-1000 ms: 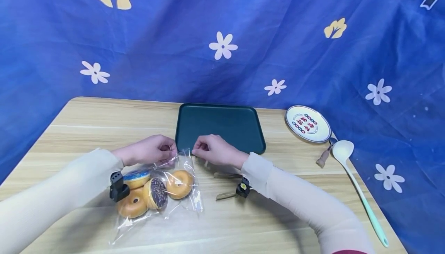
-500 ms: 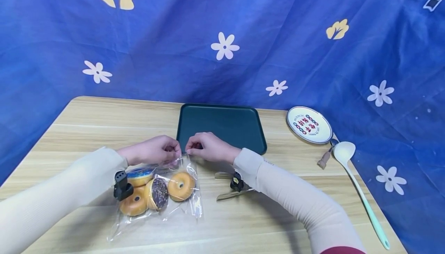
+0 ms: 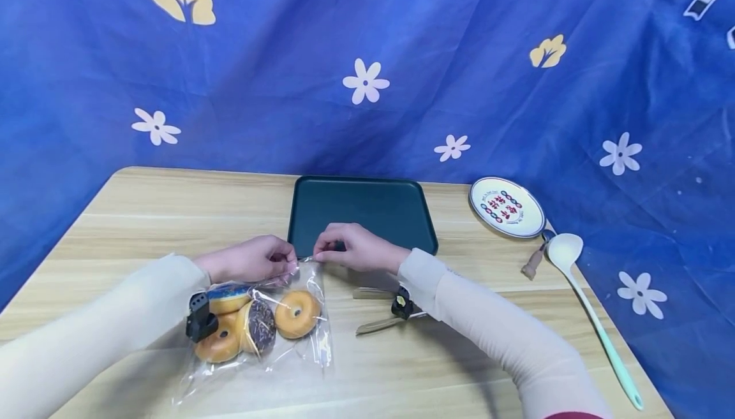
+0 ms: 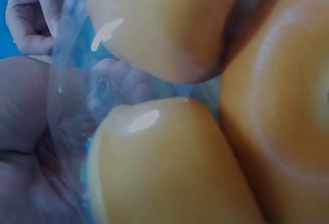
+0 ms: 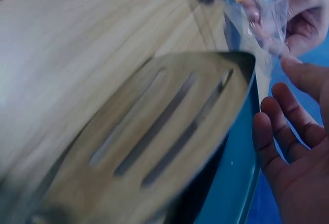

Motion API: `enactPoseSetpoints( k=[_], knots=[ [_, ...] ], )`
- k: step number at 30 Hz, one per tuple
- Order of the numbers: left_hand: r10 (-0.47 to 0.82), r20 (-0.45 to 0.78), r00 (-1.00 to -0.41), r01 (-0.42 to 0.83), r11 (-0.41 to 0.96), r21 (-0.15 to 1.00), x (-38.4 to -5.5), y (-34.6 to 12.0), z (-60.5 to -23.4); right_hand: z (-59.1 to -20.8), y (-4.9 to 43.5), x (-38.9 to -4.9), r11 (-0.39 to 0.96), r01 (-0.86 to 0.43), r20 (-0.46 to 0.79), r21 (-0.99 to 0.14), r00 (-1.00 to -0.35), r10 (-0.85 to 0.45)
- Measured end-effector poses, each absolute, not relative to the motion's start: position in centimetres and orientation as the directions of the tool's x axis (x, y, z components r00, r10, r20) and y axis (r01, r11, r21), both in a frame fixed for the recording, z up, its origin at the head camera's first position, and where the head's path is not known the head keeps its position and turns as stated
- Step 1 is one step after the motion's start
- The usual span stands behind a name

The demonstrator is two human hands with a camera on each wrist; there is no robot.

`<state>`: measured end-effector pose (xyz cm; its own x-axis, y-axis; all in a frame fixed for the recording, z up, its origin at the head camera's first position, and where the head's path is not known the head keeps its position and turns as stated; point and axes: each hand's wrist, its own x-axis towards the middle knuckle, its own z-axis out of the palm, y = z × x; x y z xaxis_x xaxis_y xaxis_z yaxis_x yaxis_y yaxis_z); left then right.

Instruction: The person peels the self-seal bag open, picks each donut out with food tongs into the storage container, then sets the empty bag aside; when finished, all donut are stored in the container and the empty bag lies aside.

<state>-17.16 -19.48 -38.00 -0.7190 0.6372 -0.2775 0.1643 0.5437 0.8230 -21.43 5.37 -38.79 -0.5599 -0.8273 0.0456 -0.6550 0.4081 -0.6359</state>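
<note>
A clear plastic bag (image 3: 289, 358) holds several doughnuts: two plain ones, a chocolate-coated doughnut (image 3: 262, 328) with sprinkles and a blue-iced doughnut (image 3: 228, 298). My left hand (image 3: 258, 261) pinches the bag's far edge between thumb and fingers. Close to its right, my right hand (image 3: 357, 248) pinches the same edge near the corner, its other fingers curled loosely in the right wrist view. Plain doughnut (image 4: 164, 157) sides fill much of the left wrist view behind the film. Below my right wrist lie metal tongs (image 3: 376, 325) with a slotted end (image 5: 133, 131), partly hidden by the wrist camera.
A dark green tray (image 3: 367, 205) lies behind my hands. To the right are a white patterned plate (image 3: 525, 227), a small brown-handled utensil (image 3: 534, 263) and a long ladle (image 3: 594, 317) with a mint handle. A blue curtain hangs behind the wooden table (image 3: 143, 215).
My right hand came left towards my left hand, then moved slightly back right with the bag's edge between its fingertips. The bag's far edge now stretches between both hands.
</note>
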Motion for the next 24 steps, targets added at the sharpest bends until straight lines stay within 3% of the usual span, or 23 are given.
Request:
enactPoseSetpoints(
  k=[5,11,19,24],
  knots=[
    [0.633,-0.283,-0.721,0.166,0.553,0.816,-17.3,-19.4,-37.9,-38.8,6.5,-21.6,0.411,-0.629,0.044,-0.66,-0.578,-0.815],
    [0.638,-0.229,-0.736,0.288,0.6,0.746,-17.7,-19.5,-37.7,-38.6,6.2,-21.1,0.412,-0.562,0.018,-0.717,-0.607,-0.795],
    [0.612,-0.177,-0.771,0.344,0.633,0.694,-18.3,-19.6,-37.2,-37.8,5.7,-20.5,0.522,-0.464,0.024,-0.716,-0.763,-0.646],
    [0.592,-0.169,-0.788,0.343,0.651,0.678,-18.5,-19.5,-37.0,-37.3,4.9,-20.0,0.573,-0.424,-0.037,-0.702,-0.781,-0.623]
  ],
)
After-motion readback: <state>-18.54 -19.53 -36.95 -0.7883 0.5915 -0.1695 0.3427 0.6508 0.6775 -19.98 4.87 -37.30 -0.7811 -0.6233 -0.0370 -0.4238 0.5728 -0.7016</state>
